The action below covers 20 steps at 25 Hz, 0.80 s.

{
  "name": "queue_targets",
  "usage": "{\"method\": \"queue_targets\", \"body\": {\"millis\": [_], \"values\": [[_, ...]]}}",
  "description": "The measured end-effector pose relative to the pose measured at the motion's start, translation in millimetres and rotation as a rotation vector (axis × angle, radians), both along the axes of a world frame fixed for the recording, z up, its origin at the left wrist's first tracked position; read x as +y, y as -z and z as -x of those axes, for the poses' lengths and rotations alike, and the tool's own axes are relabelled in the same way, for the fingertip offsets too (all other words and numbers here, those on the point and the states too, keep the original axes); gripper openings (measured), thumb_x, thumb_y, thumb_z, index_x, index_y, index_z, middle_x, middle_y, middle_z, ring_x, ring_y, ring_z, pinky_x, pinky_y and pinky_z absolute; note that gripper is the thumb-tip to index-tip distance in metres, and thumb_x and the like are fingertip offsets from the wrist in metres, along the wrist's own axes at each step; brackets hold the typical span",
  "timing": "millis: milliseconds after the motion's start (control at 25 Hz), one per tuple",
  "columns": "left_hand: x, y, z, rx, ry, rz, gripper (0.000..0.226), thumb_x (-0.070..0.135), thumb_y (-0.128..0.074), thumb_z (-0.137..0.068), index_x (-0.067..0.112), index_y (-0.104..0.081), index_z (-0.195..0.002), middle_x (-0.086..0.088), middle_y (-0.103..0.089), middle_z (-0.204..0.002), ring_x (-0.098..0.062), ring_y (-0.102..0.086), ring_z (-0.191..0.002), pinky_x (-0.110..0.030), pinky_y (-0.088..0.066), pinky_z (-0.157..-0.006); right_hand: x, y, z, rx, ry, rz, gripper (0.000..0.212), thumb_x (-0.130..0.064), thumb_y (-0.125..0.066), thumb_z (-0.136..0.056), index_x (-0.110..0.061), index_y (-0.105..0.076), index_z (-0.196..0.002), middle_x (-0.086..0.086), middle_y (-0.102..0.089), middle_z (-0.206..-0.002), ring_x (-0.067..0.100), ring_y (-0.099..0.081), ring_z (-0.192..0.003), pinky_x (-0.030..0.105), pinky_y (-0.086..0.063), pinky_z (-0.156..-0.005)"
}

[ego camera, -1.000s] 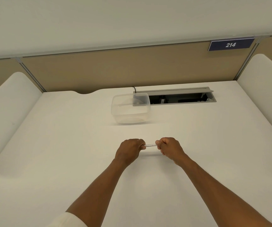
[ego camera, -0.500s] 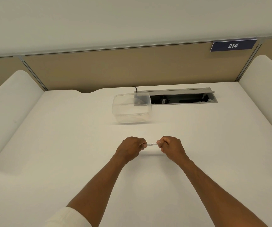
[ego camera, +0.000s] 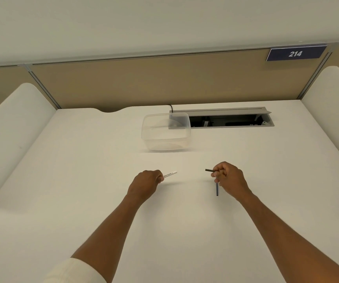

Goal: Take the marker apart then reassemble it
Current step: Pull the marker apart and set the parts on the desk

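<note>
The marker is in separate pieces above the white desk point(ego camera: 82, 201). My left hand point(ego camera: 145, 183) grips the white barrel point(ego camera: 170, 174), whose printed end sticks out to the right. A thin dark stick-like part point(ego camera: 210, 170) points left out of my right hand point(ego camera: 228, 179), which grips it. A dark blue piece point(ego camera: 217, 189) also pokes down below that hand's fingers. The two hands are well apart, with a wide gap between the barrel and the dark parts.
A clear plastic container point(ego camera: 166, 131) stands at the back centre of the desk. Behind it to the right is an open cable tray point(ego camera: 229, 120). White padded side panels point(ego camera: 11, 127) flank the desk, and a tan partition with a sign reading 214 point(ego camera: 295, 53) closes the back.
The hands held the whole marker between them, close together. They have pulled apart sideways: the left keeps the white barrel and the right carries off dark parts.
</note>
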State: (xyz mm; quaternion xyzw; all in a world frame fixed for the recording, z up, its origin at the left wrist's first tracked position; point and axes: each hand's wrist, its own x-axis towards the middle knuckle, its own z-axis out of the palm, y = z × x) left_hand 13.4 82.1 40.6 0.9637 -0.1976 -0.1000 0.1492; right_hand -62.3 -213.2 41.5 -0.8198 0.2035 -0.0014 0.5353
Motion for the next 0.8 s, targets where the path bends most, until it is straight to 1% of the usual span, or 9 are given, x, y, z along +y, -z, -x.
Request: {"method": "queue_targets", "body": {"millis": [80, 160, 240, 320, 360, 440, 520, 640, 800], "values": [[-4, 0, 1, -0.022, -0.034, -0.017, 0.020, 0.032, -0.044, -0.099, 0.021, -0.060, -0.094, -0.001, -0.065, -0.081, -0.026, -0.058, -0.073, -0.035, -0.044, -0.060, 6, 1, -4, 0.035, 0.020, 0.001, 0.011, -0.004, -0.053, -0.090, -0.012, -0.061, -0.090, 0.005, -0.074, -0.085, 0.023, -0.070, -0.068, 0.036, -0.056, -0.068], [-8, 1, 1, -0.029, -0.055, -0.021, 0.022, 0.035, -0.044, -0.098, 0.020, -0.059, -0.094, -0.002, -0.065, -0.080, -0.027, -0.059, -0.072, -0.037, -0.046, -0.060, 12, 2, -9, 0.045, 0.053, 0.033, 0.010, -0.004, -0.055, -0.089, -0.012, -0.060, -0.086, 0.006, -0.072, -0.084, 0.021, -0.067, -0.066, 0.035, -0.055, -0.066], [-12, 2, 1, -0.033, -0.062, -0.024, 0.022, 0.036, -0.045, -0.098, 0.020, -0.059, -0.095, -0.002, -0.065, -0.080, -0.027, -0.060, -0.071, -0.036, -0.047, -0.060, 16, 3, -14, 0.027, 0.047, 0.153, 0.009, -0.005, -0.061, -0.086, -0.012, -0.065, -0.082, 0.003, -0.069, -0.081, 0.018, -0.062, -0.072, 0.029, -0.048, -0.066], [-16, 5, 2, -0.027, -0.063, -0.031, 0.022, 0.036, -0.046, -0.098, 0.019, -0.059, -0.094, -0.003, -0.065, -0.080, -0.027, -0.060, -0.072, -0.036, -0.046, -0.060, 21, 4, -18, 0.022, 0.014, 0.273, 0.011, -0.006, -0.063, -0.082, -0.016, -0.068, -0.078, 0.000, -0.067, -0.080, 0.017, -0.060, -0.078, 0.026, -0.042, -0.066], [-18, 7, 2, -0.023, -0.060, -0.039, 0.022, 0.036, -0.045, -0.098, 0.019, -0.059, -0.094, -0.003, -0.065, -0.081, -0.027, -0.060, -0.072, -0.035, -0.045, -0.060, 24, 4, -19, 0.038, 0.019, 0.293, 0.014, -0.006, -0.062, -0.081, -0.018, -0.067, -0.075, -0.002, -0.067, -0.078, 0.017, -0.061, -0.076, 0.026, -0.042, -0.063], [-20, 10, 4, -0.021, -0.050, -0.060, 0.022, 0.036, -0.045, -0.098, 0.019, -0.058, -0.095, -0.004, -0.066, -0.081, -0.028, -0.060, -0.072, -0.036, -0.045, -0.060, 31, 6, -19, 0.100, 0.076, 0.296, 0.016, -0.007, -0.056, -0.078, -0.019, -0.065, -0.072, -0.003, -0.066, -0.073, 0.020, -0.062, -0.069, 0.027, -0.048, -0.057], [-22, 12, 5, -0.023, -0.042, -0.076, 0.022, 0.036, -0.045, -0.098, 0.019, -0.058, -0.096, -0.004, -0.066, -0.082, -0.028, -0.060, -0.073, -0.036, -0.046, -0.061, 38, 8, -19, 0.150, 0.110, 0.309, 0.014, -0.009, -0.055, -0.078, -0.019, -0.065, -0.080, -0.002, -0.067, -0.077, 0.023, -0.064, -0.070, 0.031, -0.053, -0.061], [-25, 13, 5, -0.035, -0.034, -0.094, 0.021, 0.036, -0.045, -0.098, 0.019, -0.057, -0.096, -0.005, -0.065, -0.083, -0.028, -0.059, -0.072, -0.034, -0.042, -0.058, 49, 13, -18, 0.149, 0.080, 0.362, 0.017, -0.013, -0.057, -0.081, -0.020, -0.061, -0.096, 0.002, -0.066, -0.087, 0.029, -0.065, -0.077, 0.035, -0.055, -0.070], [-27, 12, 4, -0.028, -0.036, -0.090, 0.021, 0.036, -0.046, -0.098, 0.019, -0.057, -0.097, -0.005, -0.065, -0.083, -0.028, -0.059, -0.072, -0.033, -0.041, -0.058, 61, 20, -18, 0.145, 0.013, 0.400, 0.023, -0.013, -0.055, -0.083, -0.021, -0.060, -0.103, 0.004, -0.067, -0.090, 0.030, -0.064, -0.081, 0.034, -0.054, -0.070]]}}
